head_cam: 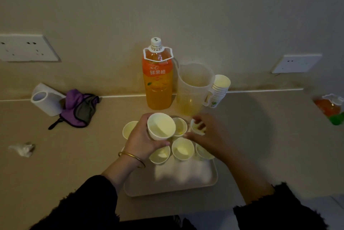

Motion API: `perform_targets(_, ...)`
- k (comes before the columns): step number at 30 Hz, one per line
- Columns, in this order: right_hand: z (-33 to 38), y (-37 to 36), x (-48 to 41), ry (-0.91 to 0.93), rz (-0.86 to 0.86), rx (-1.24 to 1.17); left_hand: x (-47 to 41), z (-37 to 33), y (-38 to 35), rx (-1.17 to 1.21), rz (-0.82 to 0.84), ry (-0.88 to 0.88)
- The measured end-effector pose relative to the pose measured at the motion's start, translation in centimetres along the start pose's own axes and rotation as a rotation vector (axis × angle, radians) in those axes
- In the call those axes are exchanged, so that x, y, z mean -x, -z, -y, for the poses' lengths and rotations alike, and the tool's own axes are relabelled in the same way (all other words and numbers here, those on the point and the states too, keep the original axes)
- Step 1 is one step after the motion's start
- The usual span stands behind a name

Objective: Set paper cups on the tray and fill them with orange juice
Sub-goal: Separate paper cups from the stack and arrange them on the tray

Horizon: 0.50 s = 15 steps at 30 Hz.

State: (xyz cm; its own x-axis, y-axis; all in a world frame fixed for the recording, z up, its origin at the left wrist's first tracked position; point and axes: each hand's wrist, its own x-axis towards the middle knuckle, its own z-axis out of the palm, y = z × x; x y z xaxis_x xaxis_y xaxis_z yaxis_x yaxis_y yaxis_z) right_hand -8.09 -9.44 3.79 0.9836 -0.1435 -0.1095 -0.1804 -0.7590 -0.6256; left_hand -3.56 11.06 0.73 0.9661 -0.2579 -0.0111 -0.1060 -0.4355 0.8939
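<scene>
Left hand (143, 141) grips an empty cup (161, 126) above the tray (167, 187), likely for the next slot, while right hand (205, 133) pinches a rear cup (197, 128), apparently aligning it; bottle (157, 80) capped.

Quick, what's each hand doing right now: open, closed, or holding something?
Left hand: holds a paper cup above the tray.
Right hand: fingers on the far-right cup; grip cannot be told.
</scene>
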Motion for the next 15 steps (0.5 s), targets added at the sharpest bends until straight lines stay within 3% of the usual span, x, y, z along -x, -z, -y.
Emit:
perform_targets(2, 3.0, -0.3, -0.1, 0.108, 0.083, -0.076, 0.5, 0.1, 0.2, -0.075, 0.008, -0.034)
perform_targets(5, 5.0, -1.6, -1.0, 0.331, 0.208, 0.097, 1.0, 0.5, 0.7, -0.207, -0.021, -0.095)
perform_targets(9, 5.8, -3.0, -1.8, 0.465, 0.324, 0.105, 1.6, 1.2, 1.6, -0.344, -0.060, -0.085)
perform_targets(15, 6.8, -3.6, -2.0, 0.513, 0.275, 0.136, 2.1, 2.6, 3.1, -0.410, 0.034, -0.033)
